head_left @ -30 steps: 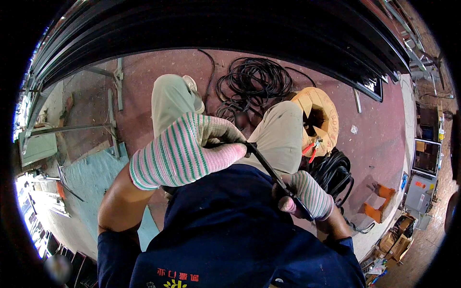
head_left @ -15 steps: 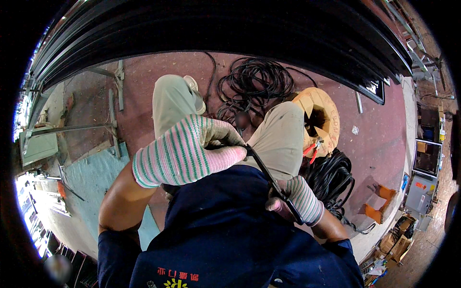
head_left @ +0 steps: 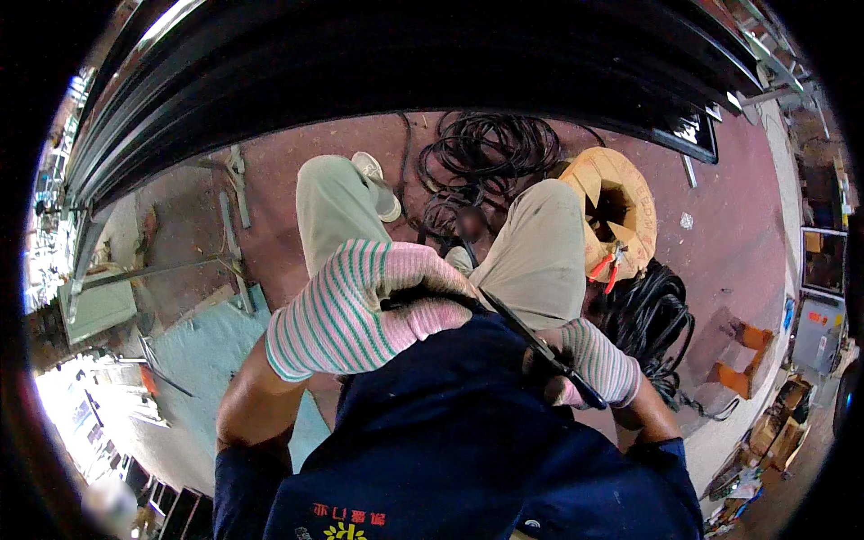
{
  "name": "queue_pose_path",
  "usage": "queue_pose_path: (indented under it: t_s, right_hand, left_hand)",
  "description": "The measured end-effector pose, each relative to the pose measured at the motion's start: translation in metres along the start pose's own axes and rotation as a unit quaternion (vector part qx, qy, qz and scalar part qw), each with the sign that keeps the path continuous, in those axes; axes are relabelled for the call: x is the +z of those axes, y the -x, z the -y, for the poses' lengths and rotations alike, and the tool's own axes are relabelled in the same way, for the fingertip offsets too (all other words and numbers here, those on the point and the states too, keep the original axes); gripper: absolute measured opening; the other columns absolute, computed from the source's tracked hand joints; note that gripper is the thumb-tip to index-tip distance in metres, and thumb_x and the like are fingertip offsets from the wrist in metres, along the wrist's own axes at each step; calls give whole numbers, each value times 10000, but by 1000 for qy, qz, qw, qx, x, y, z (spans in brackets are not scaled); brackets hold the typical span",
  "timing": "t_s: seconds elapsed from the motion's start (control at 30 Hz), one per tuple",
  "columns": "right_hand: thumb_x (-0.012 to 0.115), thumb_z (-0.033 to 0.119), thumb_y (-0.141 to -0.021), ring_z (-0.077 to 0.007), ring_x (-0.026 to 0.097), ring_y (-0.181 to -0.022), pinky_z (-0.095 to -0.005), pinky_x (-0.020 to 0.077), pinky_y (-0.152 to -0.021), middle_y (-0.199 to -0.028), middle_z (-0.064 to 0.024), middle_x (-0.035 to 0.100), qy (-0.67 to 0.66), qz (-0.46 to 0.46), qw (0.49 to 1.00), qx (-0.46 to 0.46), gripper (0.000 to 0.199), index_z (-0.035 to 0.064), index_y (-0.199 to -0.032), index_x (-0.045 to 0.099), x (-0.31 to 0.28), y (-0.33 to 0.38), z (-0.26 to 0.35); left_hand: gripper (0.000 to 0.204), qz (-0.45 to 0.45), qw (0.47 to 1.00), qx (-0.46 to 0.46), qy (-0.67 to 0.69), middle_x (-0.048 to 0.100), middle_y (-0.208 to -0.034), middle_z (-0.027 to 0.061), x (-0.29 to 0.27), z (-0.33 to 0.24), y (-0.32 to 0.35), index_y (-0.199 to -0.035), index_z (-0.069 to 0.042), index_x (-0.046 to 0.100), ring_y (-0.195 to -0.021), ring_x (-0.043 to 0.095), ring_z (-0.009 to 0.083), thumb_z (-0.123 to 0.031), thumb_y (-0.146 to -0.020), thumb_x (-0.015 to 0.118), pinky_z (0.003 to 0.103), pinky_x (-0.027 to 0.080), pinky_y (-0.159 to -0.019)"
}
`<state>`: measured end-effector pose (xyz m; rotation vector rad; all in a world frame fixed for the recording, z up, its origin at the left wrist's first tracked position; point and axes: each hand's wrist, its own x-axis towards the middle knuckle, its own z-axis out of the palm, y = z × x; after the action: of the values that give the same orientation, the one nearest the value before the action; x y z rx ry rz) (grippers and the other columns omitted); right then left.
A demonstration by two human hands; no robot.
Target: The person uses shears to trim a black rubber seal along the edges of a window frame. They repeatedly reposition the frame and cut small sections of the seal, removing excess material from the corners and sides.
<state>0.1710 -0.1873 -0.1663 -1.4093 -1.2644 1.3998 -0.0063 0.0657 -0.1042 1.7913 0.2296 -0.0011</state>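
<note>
A thin black strip, looking like rubber sealing strip, stretches between my gloved hands above my lap. My left hand, in a pink glove with green stripes, pinches its upper end; the fingertips are partly hidden. Lower and to the right, my right hand, in a similar striped glove, is closed around the strip, whose end pokes out past the fingers. Beyond my knees a tangled coil of black strip lies on the floor.
A cardboard-wrapped ring stands right of my knee, with red-handled pliers on it. Another black strip bundle lies nearby. Long dark frames cross ahead. An orange-brown bracket-shaped piece lies farther right.
The view has shifted, so most things sit lower and farther right. My left hand has tilted slightly while pinching the strip; my right hand keeps its hold.
</note>
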Motion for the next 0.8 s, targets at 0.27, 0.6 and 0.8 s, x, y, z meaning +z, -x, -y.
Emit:
queue_pose_path:
  t_s: [0.27, 0.6, 0.8]
  right_hand:
    - [757, 676, -720, -433, 415, -588, -425, 402, -548, -608, -209, 467, 80, 7, 996, 44, 712, 10, -922, 606, -4, 6, 10]
    - [727, 727, -715, -389, 472, -542, -411, 407, -522, -609, -192, 498, 78, 12, 996, 35, 766, 2, -939, 623, -5, 6, 7]
    - [724, 714, -730, -385, 512, -545, -415, 408, -522, -606, -197, 508, 85, 25, 995, 54, 737, 14, -941, 628, -6, 6, 11]
  left_hand:
    - [181, -70, 992, 65, -76, 692, -755, 76, 11, 2, 2, -896, -67, 720, -665, 676, 193, -209, -822, 802, 297, 506, -592]
    - [157, -7, 996, 16, -89, 711, -835, 110, 6, -12, 0, -933, -22, 726, -777, 699, 242, -136, -833, 764, 319, 528, -706]
    - [178, -41, 994, 51, -92, 676, -715, 66, 9, 0, 2, -903, -73, 717, -647, 665, 218, -216, -824, 788, 317, 501, -587]
